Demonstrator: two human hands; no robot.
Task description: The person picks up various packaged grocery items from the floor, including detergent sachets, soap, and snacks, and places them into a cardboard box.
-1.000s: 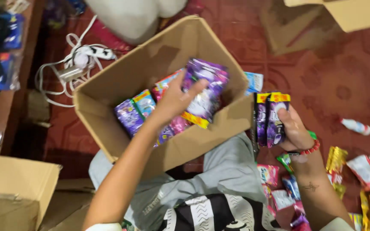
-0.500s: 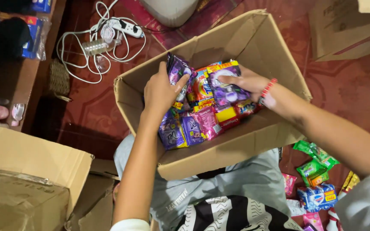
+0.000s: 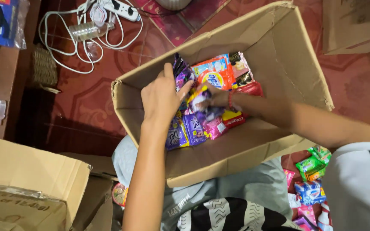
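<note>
An open cardboard box (image 3: 279,51) rests tilted against my lap, filled with small colourful sachets and packets (image 3: 219,75). My left hand (image 3: 161,96) reaches inside at the left and presses on a dark purple packet (image 3: 180,72) standing on edge. My right hand (image 3: 213,98) is deeper in the box, fingers closed around a bunch of purple and yellow sachets (image 3: 200,96). A red band circles my right wrist. Purple sachets (image 3: 187,130) lie flat below both hands.
More loose sachets (image 3: 311,179) lie on the red floor at my right knee. A second cardboard box (image 3: 26,184) stands at lower left, another (image 3: 356,25) at top right. A white power strip with cables (image 3: 116,8) and a clear bottle (image 3: 84,30) lie at the top left.
Both hands have gone deeper into the box. My right hand, which held sachets outside the box a second ago, now pushes them down among the others. The view has shifted closer.
</note>
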